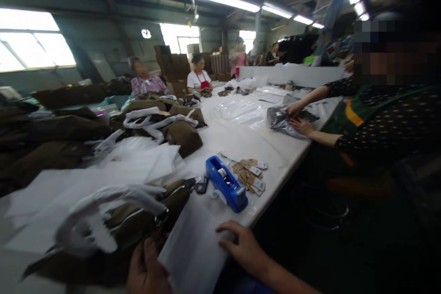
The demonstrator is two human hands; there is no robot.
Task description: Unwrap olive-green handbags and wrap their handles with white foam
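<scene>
A brown handbag (138,211) lies in front of me, its curved handle wrapped in white padding (81,209). My left hand (148,268) is at the bag's near side, below a metal ring, with thumb and fingers drawn together; what they pinch is hidden. Beside the bag a white sheet of thin paper (193,243) slants down between my hands. My right hand (244,248) grips its right edge between thumb and forefinger. Just beyond the sheet stands a blue tape dispenser (225,183), and a small black tag (201,185) lies against the bag's far end.
Brown cardboard hang tags (253,172) lie right of the dispenser. White sheets (86,179) and more brown bags (182,135) cover the left side. On the right, a co-worker's hands (299,117) press a plastic-wrapped item (279,119). The table edge (284,177) runs diagonally. Other people sit farther back.
</scene>
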